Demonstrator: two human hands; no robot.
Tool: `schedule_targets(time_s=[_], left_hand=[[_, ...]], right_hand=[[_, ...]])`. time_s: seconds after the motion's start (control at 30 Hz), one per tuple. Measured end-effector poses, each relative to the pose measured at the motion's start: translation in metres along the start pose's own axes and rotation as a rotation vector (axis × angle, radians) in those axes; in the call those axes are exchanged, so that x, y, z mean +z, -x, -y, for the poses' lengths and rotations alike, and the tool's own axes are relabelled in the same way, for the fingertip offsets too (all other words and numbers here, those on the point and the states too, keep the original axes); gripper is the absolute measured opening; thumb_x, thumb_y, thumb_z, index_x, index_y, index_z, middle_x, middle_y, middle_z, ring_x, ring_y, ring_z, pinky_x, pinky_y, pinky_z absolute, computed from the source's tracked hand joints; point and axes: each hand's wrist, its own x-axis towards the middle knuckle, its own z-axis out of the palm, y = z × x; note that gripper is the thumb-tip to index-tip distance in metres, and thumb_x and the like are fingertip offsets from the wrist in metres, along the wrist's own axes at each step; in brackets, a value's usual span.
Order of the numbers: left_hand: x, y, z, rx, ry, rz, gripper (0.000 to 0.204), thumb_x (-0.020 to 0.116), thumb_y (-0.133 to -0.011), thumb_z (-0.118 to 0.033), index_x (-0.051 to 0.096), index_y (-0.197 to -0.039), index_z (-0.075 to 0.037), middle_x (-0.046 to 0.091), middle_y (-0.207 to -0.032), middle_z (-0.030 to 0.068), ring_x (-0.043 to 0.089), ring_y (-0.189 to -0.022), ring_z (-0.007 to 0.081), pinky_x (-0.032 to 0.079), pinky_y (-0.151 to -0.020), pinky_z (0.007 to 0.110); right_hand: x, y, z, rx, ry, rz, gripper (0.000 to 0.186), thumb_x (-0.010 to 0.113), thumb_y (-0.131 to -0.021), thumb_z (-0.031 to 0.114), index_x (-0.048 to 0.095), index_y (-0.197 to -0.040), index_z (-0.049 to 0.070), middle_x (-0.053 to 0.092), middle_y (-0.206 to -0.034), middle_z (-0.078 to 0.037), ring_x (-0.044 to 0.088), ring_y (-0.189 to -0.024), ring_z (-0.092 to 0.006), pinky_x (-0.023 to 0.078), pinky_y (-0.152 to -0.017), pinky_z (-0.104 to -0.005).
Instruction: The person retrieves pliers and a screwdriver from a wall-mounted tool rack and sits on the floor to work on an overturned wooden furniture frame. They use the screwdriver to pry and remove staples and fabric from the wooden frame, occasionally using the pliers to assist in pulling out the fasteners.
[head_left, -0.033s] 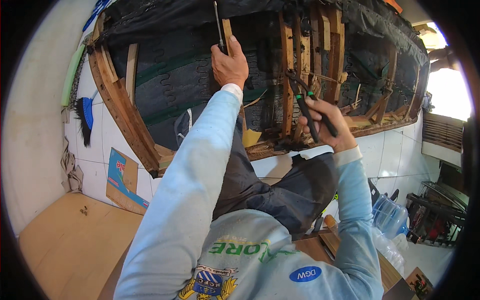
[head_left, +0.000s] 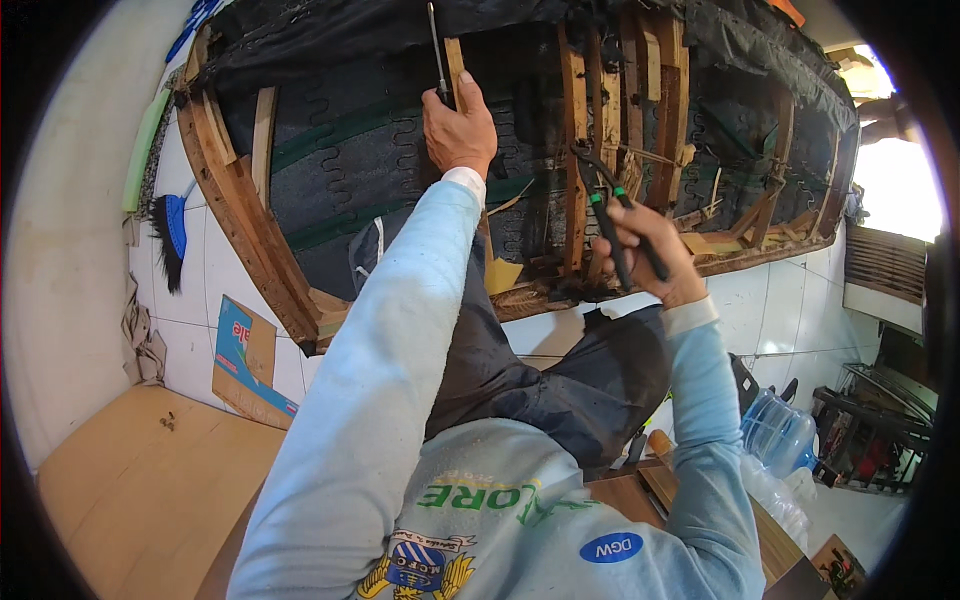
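Observation:
My left hand [head_left: 460, 133] is closed around the black handle of a screwdriver [head_left: 437, 50], its metal shaft pointing away from me. A wooden slat [head_left: 455, 70] stands right beside it; whether my fingers also touch the slat is hidden. My right hand [head_left: 655, 248] grips pincers [head_left: 608, 232] with black and green handles. Their handles are spread, and the dark jaws lie over the upright wooden slats [head_left: 574, 120] of an upturned sofa frame [head_left: 245, 215]. From this view I cannot tell whether the jaws touch the wood.
Black fabric [head_left: 370, 25] hangs along the frame's far side, with zigzag springs inside. Splintered wood [head_left: 705, 212] sticks out at the right. On the left are a blue brush [head_left: 172, 225] and a cardboard piece [head_left: 245, 350]. A large water bottle [head_left: 780, 430] stands at lower right.
My right hand and the pincers have shifted very slightly toward me. My left hand and the screwdriver stay in place.

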Motion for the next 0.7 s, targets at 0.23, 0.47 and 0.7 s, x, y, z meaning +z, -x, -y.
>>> schedule_targets(time_s=[0.23, 0.47, 0.7], left_hand=[[-0.003, -0.001, -0.001, 0.008, -0.004, 0.012, 0.083, 0.049, -0.105, -0.064, 0.054, -0.144, 0.009, 0.064, -0.136, 0.0365, 0.062, -0.127, 0.0545, 0.048, -0.11, 0.053], [-0.009, 0.001, -0.007, -0.012, 0.009, 0.005, 0.082, 0.05, -0.105, -0.064, 0.055, -0.142, 0.009, 0.064, -0.135, 0.0371, 0.062, -0.126, 0.0542, 0.048, -0.109, 0.053], [0.001, 0.0, -0.002, 0.001, 0.023, -0.009, 0.077, 0.05, -0.105, -0.064, 0.058, -0.135, 0.007, 0.067, -0.129, 0.0355, 0.064, -0.121, 0.0541, 0.05, -0.104, 0.055]], right_hand=[[-0.044, -0.02, -0.109, -0.33, 0.885, -0.206, 0.015, 0.072, -0.099, 0.006, 0.059, -0.104, 0.002, 0.066, -0.091, -0.005, 0.069, -0.081, -0.0164, 0.054, -0.073, -0.0353], [0.013, 0.01, -0.07, -0.045, 0.37, -0.104, 0.02, 0.063, -0.107, 0.017, 0.053, -0.12, 0.004, 0.075, -0.112, -0.02, 0.077, -0.107, -0.0292, 0.064, -0.09, -0.0452], [0.039, -0.016, 0.002, -0.105, -0.2, 0.09, 0.024, 0.054, -0.107, 0.013, 0.051, -0.125, -0.002, 0.067, -0.132, -0.037, 0.063, -0.13, -0.0529, 0.057, -0.106, -0.0666]])
